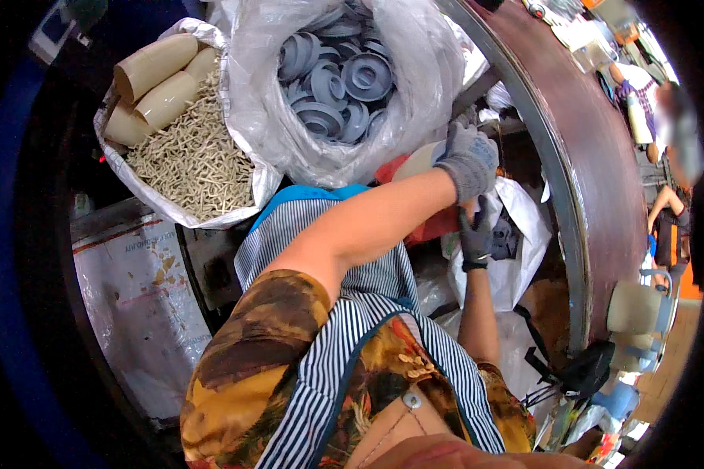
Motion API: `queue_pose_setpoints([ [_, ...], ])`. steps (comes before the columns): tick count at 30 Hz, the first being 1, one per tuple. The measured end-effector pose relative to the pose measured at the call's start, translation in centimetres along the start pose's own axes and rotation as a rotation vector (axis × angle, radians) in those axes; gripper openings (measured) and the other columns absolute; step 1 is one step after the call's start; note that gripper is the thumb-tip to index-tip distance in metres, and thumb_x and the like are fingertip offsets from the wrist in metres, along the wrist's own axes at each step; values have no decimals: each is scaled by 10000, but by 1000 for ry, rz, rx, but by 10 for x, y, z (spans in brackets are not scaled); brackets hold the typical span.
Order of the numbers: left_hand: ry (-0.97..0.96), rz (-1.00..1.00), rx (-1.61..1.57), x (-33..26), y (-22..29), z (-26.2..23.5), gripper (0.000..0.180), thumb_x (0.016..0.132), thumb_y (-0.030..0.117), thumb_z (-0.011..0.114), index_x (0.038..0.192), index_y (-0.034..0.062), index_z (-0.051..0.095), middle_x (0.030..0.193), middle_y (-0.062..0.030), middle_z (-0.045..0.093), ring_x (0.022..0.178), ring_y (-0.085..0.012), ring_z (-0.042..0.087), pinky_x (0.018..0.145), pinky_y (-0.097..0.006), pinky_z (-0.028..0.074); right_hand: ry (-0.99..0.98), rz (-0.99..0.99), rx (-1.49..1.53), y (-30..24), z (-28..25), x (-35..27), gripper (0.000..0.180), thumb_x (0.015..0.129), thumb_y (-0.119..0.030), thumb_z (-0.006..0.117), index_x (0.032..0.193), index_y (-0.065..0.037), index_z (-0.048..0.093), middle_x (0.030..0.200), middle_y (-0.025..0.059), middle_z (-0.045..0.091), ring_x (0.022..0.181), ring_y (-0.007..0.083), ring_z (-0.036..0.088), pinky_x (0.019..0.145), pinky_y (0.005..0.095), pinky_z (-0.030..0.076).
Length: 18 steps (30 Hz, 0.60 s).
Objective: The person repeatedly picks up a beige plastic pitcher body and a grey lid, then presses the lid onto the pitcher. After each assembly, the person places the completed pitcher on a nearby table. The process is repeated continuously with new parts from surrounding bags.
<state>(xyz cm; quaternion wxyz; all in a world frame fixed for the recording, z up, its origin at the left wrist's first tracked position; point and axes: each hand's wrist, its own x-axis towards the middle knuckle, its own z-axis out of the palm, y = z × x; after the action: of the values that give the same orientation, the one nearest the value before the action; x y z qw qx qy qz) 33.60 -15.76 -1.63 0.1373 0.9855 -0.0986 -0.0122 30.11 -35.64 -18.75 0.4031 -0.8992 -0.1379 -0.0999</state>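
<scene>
My left hand (471,160), in a light grey knit glove, reaches across to the right of the big clear bag, its fingers curled in. Just below it is my right hand (475,238), in a darker grey glove with bare fingertips, closed close under the left wrist. What either hand grips is hidden. Beside the left hand shows a pale beige rounded piece (422,162), with red material (434,227) under the left forearm. A white sack (516,266) with dark grey pieces (507,238) inside lies by my right hand.
A clear plastic bag (250,102) holds several grey ringed plastic parts (368,76). Left of it, a white woven sack (267,187) contains beige pellets (192,164) and beige cups (156,66). A metal-edged brown table (559,94) curves along the right; people and chairs are beyond.
</scene>
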Motion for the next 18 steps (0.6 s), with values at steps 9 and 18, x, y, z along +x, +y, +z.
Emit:
queue_pose_setpoints([
  [9, 962, -585, -966, -285, -209, -3, 459, 881, 150, 649, 1285, -26, 518, 1202, -141, 612, 1125, -238, 578, 1010, -355, 430, -262, -486, -729, -99, 61, 67, 460, 883, -411, 651, 1243, -125, 635, 1043, 141, 685, 921, 363, 632, 778, 470, 515],
  [18, 922, -773, -345, -393, -213, 40, 314, 967, 189, 601, 1194, -27, 595, 1138, -118, 603, 1067, -206, 555, 962, -335, 431, -585, -1015, -790, -190, 325, 220, 442, 906, -302, 524, 1345, -325, 569, 1559, 112, 346, 1404, 387, 339, 1089, 577, 325],
])
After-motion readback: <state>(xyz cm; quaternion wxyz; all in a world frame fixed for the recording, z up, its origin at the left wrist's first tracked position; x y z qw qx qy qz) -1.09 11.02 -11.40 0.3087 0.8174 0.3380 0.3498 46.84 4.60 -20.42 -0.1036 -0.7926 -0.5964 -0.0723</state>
